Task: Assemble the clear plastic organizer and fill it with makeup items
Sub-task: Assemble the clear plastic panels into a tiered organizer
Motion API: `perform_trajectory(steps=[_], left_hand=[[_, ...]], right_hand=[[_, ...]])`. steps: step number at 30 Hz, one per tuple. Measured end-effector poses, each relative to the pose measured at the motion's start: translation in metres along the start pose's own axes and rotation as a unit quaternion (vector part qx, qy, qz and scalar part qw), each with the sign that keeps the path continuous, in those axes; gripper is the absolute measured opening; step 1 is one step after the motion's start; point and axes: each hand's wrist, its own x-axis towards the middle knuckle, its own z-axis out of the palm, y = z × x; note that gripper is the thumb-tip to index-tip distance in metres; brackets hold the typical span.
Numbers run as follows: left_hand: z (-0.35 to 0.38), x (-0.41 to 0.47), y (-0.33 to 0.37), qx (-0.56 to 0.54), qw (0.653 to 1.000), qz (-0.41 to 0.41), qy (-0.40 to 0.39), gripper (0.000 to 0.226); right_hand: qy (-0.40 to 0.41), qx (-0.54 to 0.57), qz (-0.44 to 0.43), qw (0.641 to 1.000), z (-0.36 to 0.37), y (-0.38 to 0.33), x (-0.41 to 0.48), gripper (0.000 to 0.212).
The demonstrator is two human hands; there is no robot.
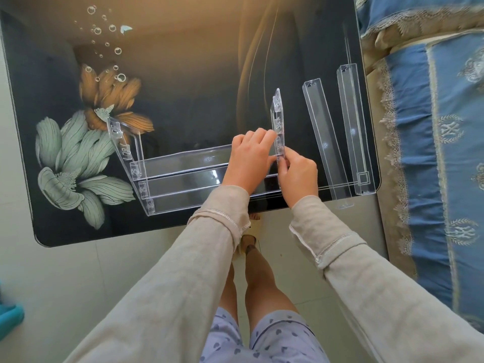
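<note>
Dark flower-printed table (196,74) bears the clear organizer (180,176), its three empty trays left of the fingers. Both left hand (250,161) and right hand (298,174) pinch the upright side panel (277,113); two loose trays (324,142), also empty, lie rightward.

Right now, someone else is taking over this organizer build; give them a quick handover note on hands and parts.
Left hand and right hand both grip the upright right side panel.
Done: left side panel holds three mounted shelves.
Two loose shelves lie on the table to the right.
Left: seat the right panel, add both shelves, fill with makeup; none in view.
</note>
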Motion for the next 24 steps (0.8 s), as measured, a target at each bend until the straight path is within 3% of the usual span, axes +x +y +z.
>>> perform_trajectory(steps=[5, 7, 10, 13, 18, 24], left_hand=[[-0.008, -0.017, -0.009, 0.092, 0.995, 0.022, 0.037, 0.047], [-0.013, -0.033, -0.023, 0.119, 0.991, -0.005, 0.065, 0.049], [-0.018, -0.057, -0.047, 0.138, 0.985, -0.065, 0.082, 0.049], [-0.019, -0.073, -0.065, 0.119, 0.983, -0.123, 0.065, 0.048], [-0.019, -0.075, -0.065, 0.083, 0.982, -0.146, 0.081, 0.043], [-0.018, -0.073, -0.064, -0.016, 0.977, -0.177, 0.114, 0.037]], right_hand=[[-0.031, 0.006, 0.018, 0.999, -0.010, 0.003, 0.000, 0.022], [-0.038, 0.024, 0.034, 0.998, -0.020, 0.009, 0.002, 0.029], [0.014, 0.004, 0.017, 1.000, -0.037, 0.021, 0.013, 0.034], [0.056, -0.058, 0.003, 0.997, -0.041, 0.029, 0.030, 0.041], [0.078, -0.114, 0.012, 0.990, -0.029, 0.031, 0.052, 0.048], [0.105, -0.081, 0.050, 0.990, -0.014, 0.028, 0.056, 0.057]])
